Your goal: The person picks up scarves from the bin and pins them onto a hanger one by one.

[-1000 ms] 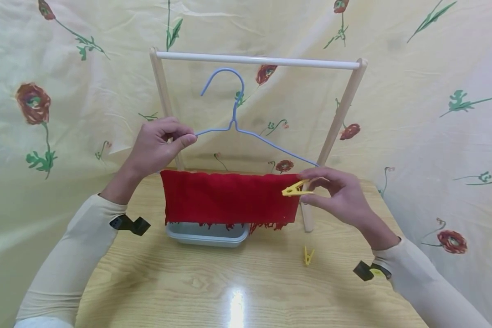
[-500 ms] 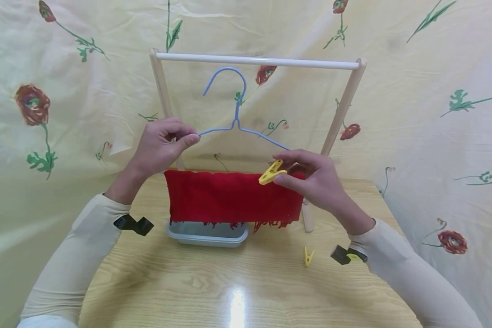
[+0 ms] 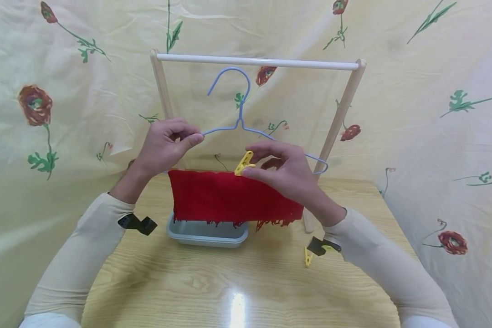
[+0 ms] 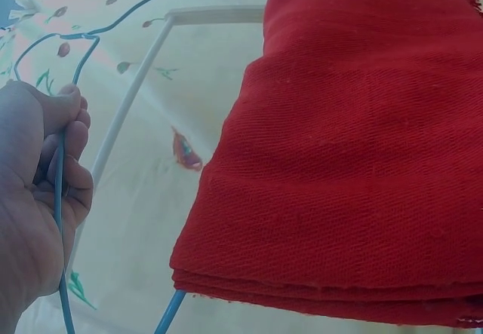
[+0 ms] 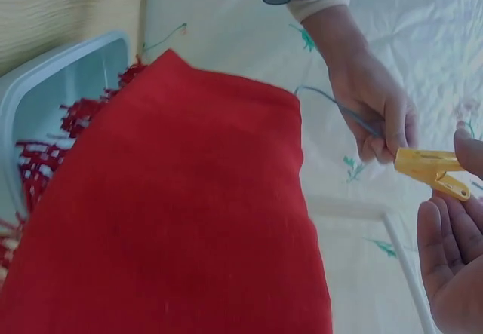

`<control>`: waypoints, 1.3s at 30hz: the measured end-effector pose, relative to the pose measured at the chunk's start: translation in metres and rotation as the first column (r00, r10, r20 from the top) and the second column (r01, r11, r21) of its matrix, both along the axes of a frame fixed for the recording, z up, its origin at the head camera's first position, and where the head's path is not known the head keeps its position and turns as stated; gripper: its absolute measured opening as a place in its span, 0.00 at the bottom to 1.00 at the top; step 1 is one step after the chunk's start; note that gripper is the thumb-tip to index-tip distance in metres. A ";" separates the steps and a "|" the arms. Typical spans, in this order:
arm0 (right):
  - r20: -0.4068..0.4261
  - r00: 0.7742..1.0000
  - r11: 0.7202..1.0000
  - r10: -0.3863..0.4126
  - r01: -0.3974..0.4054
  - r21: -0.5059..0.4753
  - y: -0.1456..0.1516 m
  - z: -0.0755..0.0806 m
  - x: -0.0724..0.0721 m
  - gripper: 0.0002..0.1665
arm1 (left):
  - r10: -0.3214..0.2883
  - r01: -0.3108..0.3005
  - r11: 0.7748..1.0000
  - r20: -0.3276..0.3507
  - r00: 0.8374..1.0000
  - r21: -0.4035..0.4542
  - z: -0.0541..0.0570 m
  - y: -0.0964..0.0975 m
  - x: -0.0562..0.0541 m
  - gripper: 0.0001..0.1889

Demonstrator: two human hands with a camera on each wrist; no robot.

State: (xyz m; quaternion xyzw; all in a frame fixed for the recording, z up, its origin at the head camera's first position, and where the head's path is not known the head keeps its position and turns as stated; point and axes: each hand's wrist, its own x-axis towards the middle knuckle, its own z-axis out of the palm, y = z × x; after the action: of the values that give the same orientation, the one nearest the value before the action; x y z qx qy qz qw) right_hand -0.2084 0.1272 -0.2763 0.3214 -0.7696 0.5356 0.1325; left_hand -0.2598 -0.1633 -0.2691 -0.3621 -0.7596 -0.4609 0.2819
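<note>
My left hand (image 3: 166, 146) grips the left shoulder of a blue wire hanger (image 3: 241, 107), keeping its hook just below the rack's rail. A folded red fringed cloth (image 3: 213, 196) hangs over the hanger's lower bar. Between thumb and fingers my right hand (image 3: 280, 166) pinches a yellow clothespin (image 3: 244, 165), which overlaps the cloth's top edge near its middle. In the right wrist view that clothespin (image 5: 434, 170) appears beside the left hand (image 5: 373, 111). The left wrist view has the cloth (image 4: 355, 153) draped in several layers, with the wire running through my left palm.
Behind the hanger stands a rack with a white rail (image 3: 258, 60) and wooden legs (image 3: 342, 114). A pale plastic tray (image 3: 207, 240) sits on the wooden table (image 3: 180, 287) under the cloth. Another yellow clothespin (image 3: 308, 258) lies at the right. A flowered sheet (image 3: 414, 114) covers the background.
My right hand has moved left and slightly up with the clothespin, from the cloth's right end to its middle. The hanger and left hand have shifted slightly right.
</note>
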 end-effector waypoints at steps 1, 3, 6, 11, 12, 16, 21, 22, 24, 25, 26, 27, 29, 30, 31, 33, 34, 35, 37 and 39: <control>0.003 1.000 1.000 0.005 -0.005 -0.003 -0.004 0.000 -0.001 0.24 | 0.002 -0.002 1.000 0.001 1.000 -0.002 0.000 0.000 -0.001 0.03; 0.002 1.000 1.000 0.018 -0.018 -0.004 -0.011 -0.001 -0.003 0.24 | 0.009 -0.009 1.000 0.006 1.000 -0.008 0.000 0.001 -0.001 0.03; -0.005 0.999 0.999 0.033 -0.033 0.008 -0.021 -0.002 -0.006 0.24 | 0.017 -0.017 1.000 0.018 1.000 -0.012 0.001 0.002 -0.001 0.03; -0.004 0.999 0.999 0.039 -0.038 0.018 -0.036 -0.004 -0.012 0.23 | 0.030 -0.029 0.999 0.031 0.999 -0.021 0.002 0.003 0.001 0.04; 0.000 0.999 0.999 0.036 -0.036 0.017 -0.039 -0.004 -0.013 0.23 | 0.030 -0.029 0.999 0.031 0.999 -0.020 0.002 0.003 0.000 0.04; 0.035 0.999 1.000 0.021 -0.021 0.009 -0.051 -0.005 -0.018 0.25 | 0.020 -0.019 1.000 0.028 0.999 -0.010 0.002 0.004 -0.002 0.04; 0.085 0.996 1.000 -0.007 0.007 0.008 -0.064 -0.008 -0.025 0.26 | 0.006 -0.006 1.000 0.026 1.000 0.003 0.003 0.005 -0.003 0.03; 0.090 0.996 1.000 -0.012 0.011 0.007 -0.067 -0.008 -0.026 0.26 | 0.005 -0.005 1.000 0.026 1.000 0.004 0.003 0.005 -0.003 0.03; 0.102 0.995 1.000 -0.019 0.019 0.006 -0.071 -0.010 -0.028 0.27 | 0.001 -0.001 1.000 0.026 1.000 0.008 0.003 0.005 -0.004 0.03; 0.108 0.994 1.000 -0.022 0.021 0.006 -0.073 -0.011 -0.030 0.27 | 0.001 -0.001 1.000 0.026 1.000 0.010 0.003 0.005 -0.004 0.03; 0.112 0.993 1.000 -0.023 0.023 0.007 -0.075 -0.011 -0.031 0.27 | 0.001 -0.002 1.000 0.024 1.000 0.010 0.003 0.005 -0.004 0.03; 0.117 0.993 1.000 -0.025 0.025 0.007 -0.077 -0.012 -0.032 0.27 | 0.002 -0.002 1.000 0.023 1.000 0.012 0.002 0.005 -0.004 0.03; 0.131 0.991 1.000 -0.026 0.025 0.006 -0.081 -0.014 -0.033 0.27 | 0.003 -0.004 1.000 0.026 1.000 0.016 0.003 0.005 -0.004 0.03; 0.140 0.990 1.000 -0.025 0.024 0.006 -0.082 -0.014 -0.034 0.26 | 0.005 -0.005 1.000 0.027 1.000 0.017 0.003 0.006 -0.004 0.03; 0.148 0.989 1.000 -0.023 0.023 0.005 -0.083 -0.015 -0.035 0.26 | 0.005 -0.006 1.000 0.029 1.000 0.020 0.003 0.006 -0.004 0.03; 0.163 0.986 1.000 -0.023 0.023 0.003 -0.086 -0.016 -0.036 0.24 | 0.007 -0.007 1.000 0.036 0.999 0.024 0.003 0.006 -0.004 0.03; 0.171 0.985 1.000 -0.024 0.024 0.002 -0.088 -0.016 -0.036 0.24 | 0.009 -0.010 1.000 0.043 0.999 0.026 0.003 0.006 -0.003 0.03; 0.178 0.984 1.000 -0.027 0.027 0.002 -0.089 -0.016 -0.036 0.23 | 0.011 -0.012 1.000 0.049 0.999 0.027 0.003 0.005 -0.003 0.03; 0.182 0.983 0.999 -0.038 0.037 0.009 -0.092 -0.016 -0.036 0.22 | 0.016 -0.018 0.999 0.060 0.998 0.030 0.004 0.005 -0.002 0.03; 0.184 0.982 0.999 -0.052 0.050 0.018 -0.095 -0.015 -0.037 0.20 | 0.020 -0.022 0.999 0.069 0.997 0.033 0.004 0.005 -0.002 0.04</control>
State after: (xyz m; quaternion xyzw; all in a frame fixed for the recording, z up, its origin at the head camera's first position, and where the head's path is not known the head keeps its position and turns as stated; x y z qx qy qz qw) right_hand -0.2457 0.0326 -0.2916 0.2516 -0.7900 0.5545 0.0724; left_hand -0.2619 -0.1587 -0.2654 -0.3334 -0.7646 -0.4829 0.2666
